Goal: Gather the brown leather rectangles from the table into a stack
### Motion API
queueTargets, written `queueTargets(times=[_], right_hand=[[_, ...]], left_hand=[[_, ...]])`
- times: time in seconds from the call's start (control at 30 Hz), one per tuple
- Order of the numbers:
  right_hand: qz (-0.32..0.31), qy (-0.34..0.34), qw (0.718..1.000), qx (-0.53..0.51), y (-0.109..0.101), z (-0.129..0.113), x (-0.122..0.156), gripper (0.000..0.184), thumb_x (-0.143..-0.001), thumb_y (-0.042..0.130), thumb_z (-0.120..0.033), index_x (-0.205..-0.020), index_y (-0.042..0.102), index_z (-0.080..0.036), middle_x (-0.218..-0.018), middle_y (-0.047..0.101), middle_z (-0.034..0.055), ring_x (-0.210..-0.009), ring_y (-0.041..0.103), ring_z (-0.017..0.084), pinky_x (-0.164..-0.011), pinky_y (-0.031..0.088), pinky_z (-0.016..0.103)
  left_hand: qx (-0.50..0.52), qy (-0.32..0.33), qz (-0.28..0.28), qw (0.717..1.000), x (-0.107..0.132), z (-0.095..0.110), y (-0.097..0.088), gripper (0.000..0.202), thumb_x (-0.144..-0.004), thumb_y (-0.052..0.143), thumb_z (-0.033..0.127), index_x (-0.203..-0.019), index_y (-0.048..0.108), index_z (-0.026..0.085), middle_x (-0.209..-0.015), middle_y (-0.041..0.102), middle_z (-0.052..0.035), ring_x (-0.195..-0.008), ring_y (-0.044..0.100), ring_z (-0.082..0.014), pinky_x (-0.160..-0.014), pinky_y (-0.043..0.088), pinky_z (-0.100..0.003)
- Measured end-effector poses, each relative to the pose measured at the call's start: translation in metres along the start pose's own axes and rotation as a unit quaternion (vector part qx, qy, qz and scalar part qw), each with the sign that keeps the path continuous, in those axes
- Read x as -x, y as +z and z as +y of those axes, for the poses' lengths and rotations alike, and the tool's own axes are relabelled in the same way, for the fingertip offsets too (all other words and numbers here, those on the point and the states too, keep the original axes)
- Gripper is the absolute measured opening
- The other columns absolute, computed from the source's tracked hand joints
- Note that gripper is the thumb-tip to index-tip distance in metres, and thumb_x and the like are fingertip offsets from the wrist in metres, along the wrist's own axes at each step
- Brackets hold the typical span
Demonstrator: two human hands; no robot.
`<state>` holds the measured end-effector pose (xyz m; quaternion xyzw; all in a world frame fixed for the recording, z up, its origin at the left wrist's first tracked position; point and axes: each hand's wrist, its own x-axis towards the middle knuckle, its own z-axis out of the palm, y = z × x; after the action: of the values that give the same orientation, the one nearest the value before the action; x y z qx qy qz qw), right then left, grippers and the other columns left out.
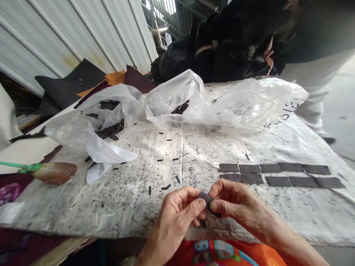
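Note:
A small dark rectangular leather-like piece (206, 200) is pinched between both of my hands near the front edge of the table. My left hand (179, 214) grips its left end between thumb and fingers. On its right end, my right hand (240, 203) presses with thumb and fingertips. Another dark bit shows just below the left fingers. Beyond my right hand, several similar dark pieces lie flat end to end in two rows, a far row (270, 168) and a near row (277, 181). Short black scraps (165, 187) are scattered in front of my left hand.
The table (199, 147) has a pale cover littered with dark fibres. A left clear bag (69, 125) and a middle clear bag (174, 96) hold dark strips; a marked bag (249, 107) lies right. A brown-handled tool (57, 173) rests left. Someone's trousered leg (305, 92) stands beyond.

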<state>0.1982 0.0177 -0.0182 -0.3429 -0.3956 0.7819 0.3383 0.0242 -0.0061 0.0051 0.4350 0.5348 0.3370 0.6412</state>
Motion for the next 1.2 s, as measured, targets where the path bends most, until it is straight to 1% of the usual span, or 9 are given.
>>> queueTargets(times=[0.13,0.23,0.43,0.6,0.83,0.93,1.0,1.13,1.2], right_hand=[[-0.023,-0.004,1.000,-0.016,0.002,0.005,0.000,0.021,-0.075,0.071,-0.030,-0.077,0.056,-0.017,-0.066,0.066,0.0003,-0.063,0.058,0.011,-0.059,0.040,0.023],[-0.026,0.005,0.999,-0.020,0.005,0.008,-0.001,0.022,-0.074,0.072,-0.032,-0.079,0.057,-0.017,-0.069,0.068,0.0020,-0.066,0.061,0.014,-0.063,0.043,0.026],[0.020,0.027,0.998,0.058,0.008,0.012,-0.001,0.024,-0.076,0.070,-0.036,-0.074,0.058,-0.015,-0.063,0.063,0.0001,-0.055,0.051,0.009,-0.052,0.037,0.022],[0.004,0.025,0.999,0.035,0.008,0.017,-0.001,0.029,-0.076,0.070,-0.041,-0.072,0.057,-0.014,-0.061,0.059,-0.0010,-0.054,0.048,0.008,-0.051,0.035,0.021],[0.016,0.052,0.998,0.019,0.009,0.015,-0.006,0.042,-0.064,0.077,-0.050,-0.065,0.054,-0.015,-0.054,0.050,-0.0049,-0.049,0.040,0.006,-0.047,0.029,0.019],[0.024,0.058,0.998,0.020,0.011,0.013,-0.007,0.043,-0.062,0.078,-0.051,-0.065,0.054,-0.015,-0.053,0.050,-0.0048,-0.048,0.039,0.006,-0.046,0.029,0.019],[0.021,0.058,0.998,0.009,0.011,0.013,-0.006,0.042,-0.061,0.078,-0.050,-0.067,0.055,-0.015,-0.055,0.052,-0.0043,-0.049,0.041,0.006,-0.046,0.030,0.019],[0.018,0.028,0.999,-0.009,0.011,0.014,-0.002,0.036,-0.067,0.076,-0.046,-0.075,0.059,-0.014,-0.059,0.057,-0.0032,-0.051,0.046,0.006,-0.049,0.035,0.019],[0.019,0.021,0.999,-0.017,0.012,0.015,0.000,0.032,-0.070,0.074,-0.043,-0.072,0.060,-0.014,-0.059,0.060,-0.0021,-0.051,0.049,0.006,-0.050,0.038,0.019]], left_hand=[[-0.004,-0.018,0.025,1.000,0.001,-0.002,0.003,0.027,-0.078,0.064,0.041,-0.078,0.062,0.014,-0.061,0.059,0.0001,-0.054,0.053,-0.0086,-0.046,0.039,-0.017],[-0.017,-0.019,0.040,0.999,0.002,-0.006,0.005,0.030,-0.079,0.062,0.044,-0.073,0.057,0.015,-0.056,0.054,0.0027,-0.047,0.044,-0.0060,-0.042,0.034,-0.016],[-0.051,0.004,0.075,0.996,0.005,-0.011,0.009,0.033,-0.081,0.059,0.046,-0.068,0.049,0.017,-0.052,0.044,0.0065,-0.045,0.035,-0.0049,-0.041,0.029,-0.016],[-0.026,-0.006,0.066,0.997,0.007,-0.016,0.008,0.036,-0.079,0.059,0.049,-0.066,0.046,0.018,-0.050,0.038,0.0078,-0.043,0.031,-0.0047,-0.040,0.028,-0.016],[0.025,-0.031,0.031,0.999,0.009,-0.014,-0.003,0.042,-0.084,0.048,0.056,-0.074,0.054,0.016,-0.058,0.051,0.0024,-0.045,0.042,-0.0062,-0.041,0.034,-0.017],[-0.008,-0.026,0.006,1.000,0.008,-0.011,-0.004,0.035,-0.082,0.056,0.050,-0.074,0.054,0.016,-0.059,0.050,0.0036,-0.047,0.043,-0.0059,-0.044,0.036,-0.016],[-0.026,-0.018,0.026,0.999,0.007,-0.010,-0.002,0.034,-0.081,0.058,0.048,-0.071,0.052,0.017,-0.056,0.047,0.0049,-0.045,0.041,-0.0056,-0.043,0.035,-0.016],[-0.036,0.025,0.115,0.992,0.006,-0.007,0.006,0.036,-0.083,0.054,0.051,-0.069,0.052,0.017,-0.049,0.043,0.0065,-0.042,0.038,-0.0059,-0.042,0.033,-0.016],[-0.037,0.037,0.129,0.990,0.006,-0.005,0.009,0.037,-0.082,0.054,0.052,-0.067,0.051,0.017,-0.048,0.043,0.0061,-0.042,0.038,-0.0060,-0.042,0.034,-0.017]])
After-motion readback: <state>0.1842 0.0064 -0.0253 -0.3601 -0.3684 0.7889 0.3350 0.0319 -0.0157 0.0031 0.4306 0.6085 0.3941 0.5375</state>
